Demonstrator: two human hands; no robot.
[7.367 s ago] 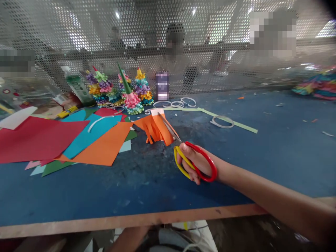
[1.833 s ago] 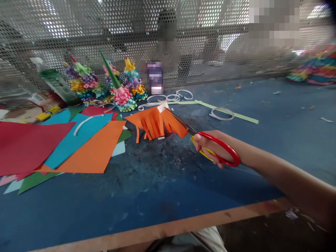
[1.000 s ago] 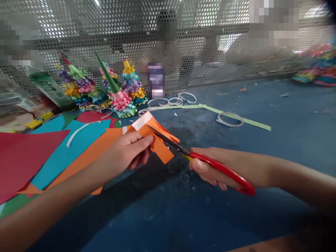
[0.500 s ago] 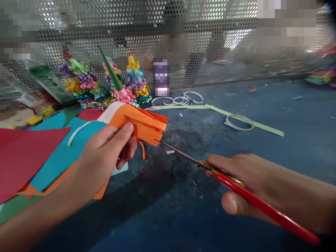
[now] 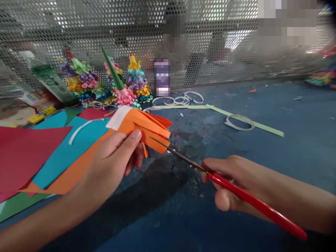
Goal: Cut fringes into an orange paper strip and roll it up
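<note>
Between the thumb and fingers of my left hand is a folded piece of orange paper with a white band at its far end. Its right edge is slit into strips, and one thin strip curls down below. My right hand grips scissors with red handles. Their blades lie over the lower strips of the orange paper, pointing left toward my left thumb. How far apart the blades stand is hard to see.
Coloured paper sheets lie at left, near a yellow tube and a green-labelled bottle. Fringed paper cones and a phone stand by the perforated metal screen. Curled white strips and a pale green strip lie behind.
The scissors have moved left, their blades reaching deeper over the orange paper. My left hand and the paper have shifted slightly right, showing more of the white band.
</note>
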